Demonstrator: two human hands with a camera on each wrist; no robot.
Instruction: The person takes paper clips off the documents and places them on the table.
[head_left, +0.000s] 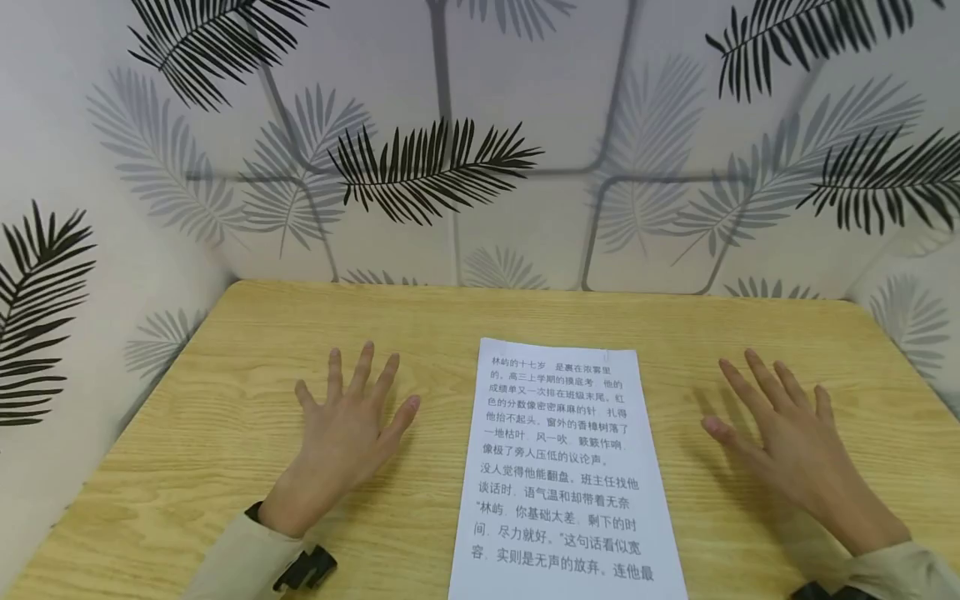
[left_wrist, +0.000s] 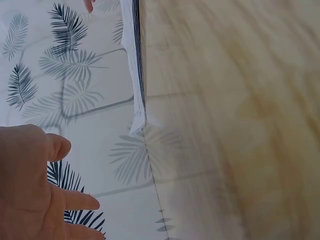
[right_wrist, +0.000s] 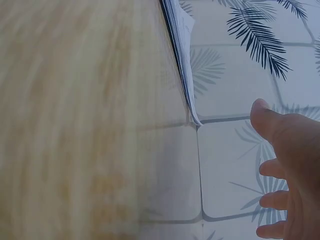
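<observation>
A stack of white paper (head_left: 558, 467) printed with lines of Chinese text lies on the wooden table (head_left: 390, 533). To its left is my left hand (head_left: 348, 437), palm down with fingers spread, holding nothing. On the other side my right hand (head_left: 791, 450) hovers with spread fingers and a shadow beneath it, also holding nothing. Both hands are apart from the paper. In the left wrist view the stack's edge (left_wrist: 134, 65) shows several sheets, and the left fingers (left_wrist: 80, 201) are stretched out. The right wrist view shows the right thumb (right_wrist: 265, 117) and fingers extended near the stack's curled corner (right_wrist: 192, 112).
Behind the table stands a pale wall covering (head_left: 525, 225) with dark and grey palm leaves and grey lines. Dark bands (head_left: 307, 568) circle the wrists by the beige sleeves (head_left: 243, 558). The table's far edge (head_left: 420, 286) meets the wall covering.
</observation>
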